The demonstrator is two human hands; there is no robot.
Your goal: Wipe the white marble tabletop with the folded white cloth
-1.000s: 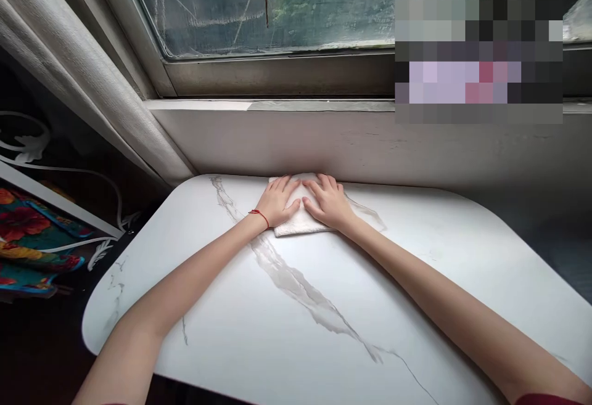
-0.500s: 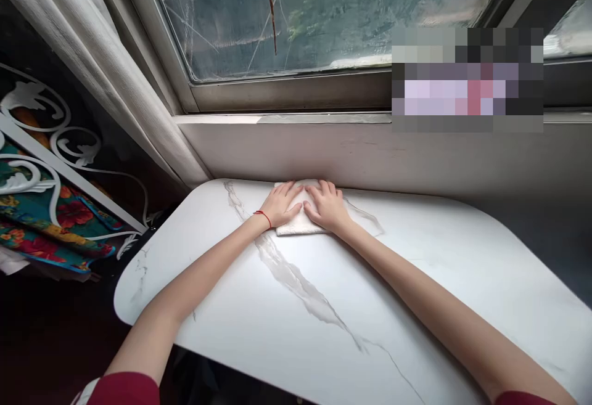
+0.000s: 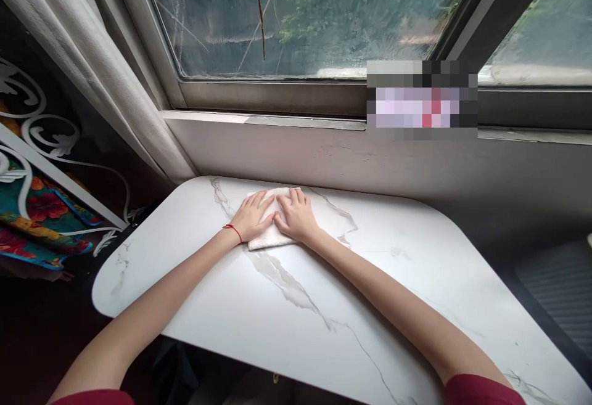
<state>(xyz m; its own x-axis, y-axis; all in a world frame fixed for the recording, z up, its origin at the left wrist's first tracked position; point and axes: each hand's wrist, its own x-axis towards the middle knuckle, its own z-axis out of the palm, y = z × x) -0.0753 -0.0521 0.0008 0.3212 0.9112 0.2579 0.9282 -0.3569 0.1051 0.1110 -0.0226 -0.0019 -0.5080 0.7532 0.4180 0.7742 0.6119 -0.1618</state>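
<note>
A folded white cloth [image 3: 272,241] lies flat on the white marble-patterned table [image 3: 222,306], close to its back edge. My left hand [image 3: 253,217] rests palm down on the cloth's left part, fingers stretched out, with a red string around the wrist. On the right part, my right hand [image 3: 297,216] presses down with its fingers extended too. The two thumbs almost meet in the middle. Much of the cloth is hidden under both hands.
Behind the table stands a wall [image 3: 287,152] below a window [image 3: 319,23], with a blurred patch on its frame. A curtain [image 3: 102,66] hangs at left, beside white scrolled metalwork [image 3: 55,137] and a flowered fabric [image 3: 46,208]. A dark ribbed surface [image 3: 559,294] is at right.
Both hands and the cloth have slid a little toward me, away from the table's back edge. The view has turned slightly right.
</note>
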